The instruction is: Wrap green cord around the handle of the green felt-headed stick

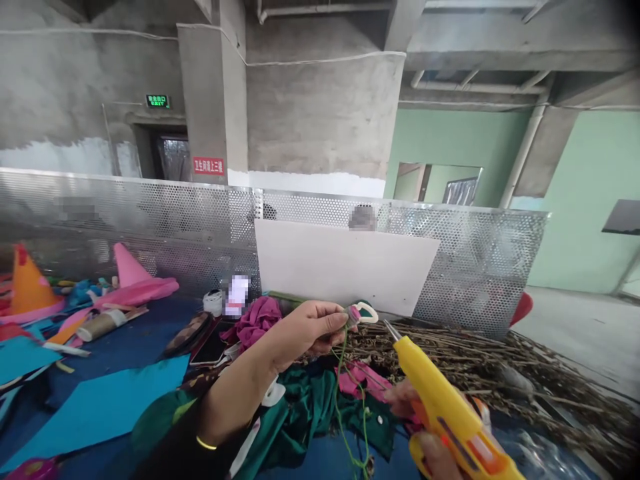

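Note:
My left hand (317, 327) is closed, pinching a small pink and grey craft piece (354, 316) between thumb and fingers. A white loop (376, 315) stands out from that piece's far side. Green yarn (338, 393) hangs below my left hand towards the table. In my right hand (437, 453) is a yellow glue gun (433, 383), its metal nozzle pointing up and left, a short gap from the loop. The gun's body hides part of my right hand. Dark green cloth (300, 413) and pink cloth (365, 379) lie beneath my hands.
Dry stalks (450, 353) are piled at the right. Magenta cloth (257, 323), a white tub (213, 303) and a lit phone (237, 295) stand behind my left arm. Blue sheets (110, 400) and cone hats (31, 283) lie left. A white board (345, 267) leans on the perforated metal screen (480, 260).

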Tool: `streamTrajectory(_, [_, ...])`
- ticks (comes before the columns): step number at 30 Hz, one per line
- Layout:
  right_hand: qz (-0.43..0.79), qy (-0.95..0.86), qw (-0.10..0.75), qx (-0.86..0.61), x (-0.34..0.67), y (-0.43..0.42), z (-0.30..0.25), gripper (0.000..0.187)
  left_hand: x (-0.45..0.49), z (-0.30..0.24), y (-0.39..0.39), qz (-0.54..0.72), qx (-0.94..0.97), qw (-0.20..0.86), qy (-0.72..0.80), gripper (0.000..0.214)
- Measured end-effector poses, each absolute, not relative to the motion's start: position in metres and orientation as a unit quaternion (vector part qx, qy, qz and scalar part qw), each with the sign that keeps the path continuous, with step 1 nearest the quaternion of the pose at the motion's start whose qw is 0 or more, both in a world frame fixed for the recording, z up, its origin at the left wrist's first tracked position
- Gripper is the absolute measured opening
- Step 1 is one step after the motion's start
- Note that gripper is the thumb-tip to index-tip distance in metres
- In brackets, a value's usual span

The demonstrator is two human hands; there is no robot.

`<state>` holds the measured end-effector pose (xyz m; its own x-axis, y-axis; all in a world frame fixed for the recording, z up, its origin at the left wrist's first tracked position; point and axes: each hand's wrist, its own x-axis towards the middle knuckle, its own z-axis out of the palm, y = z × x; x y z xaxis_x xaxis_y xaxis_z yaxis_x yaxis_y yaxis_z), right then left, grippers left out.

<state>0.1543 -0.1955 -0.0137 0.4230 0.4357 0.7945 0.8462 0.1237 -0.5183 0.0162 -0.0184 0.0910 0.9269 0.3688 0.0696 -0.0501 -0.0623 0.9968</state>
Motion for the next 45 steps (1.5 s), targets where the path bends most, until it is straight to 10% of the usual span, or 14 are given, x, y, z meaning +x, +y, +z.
streamTrajectory(45, [-0.222, -0.545, 0.525, -0.615, 0.142, -0.177, -0.016, 0.041, 0.021, 0.085, -0.041, 0.221, 0.747, 0.612, 0.138, 0.035])
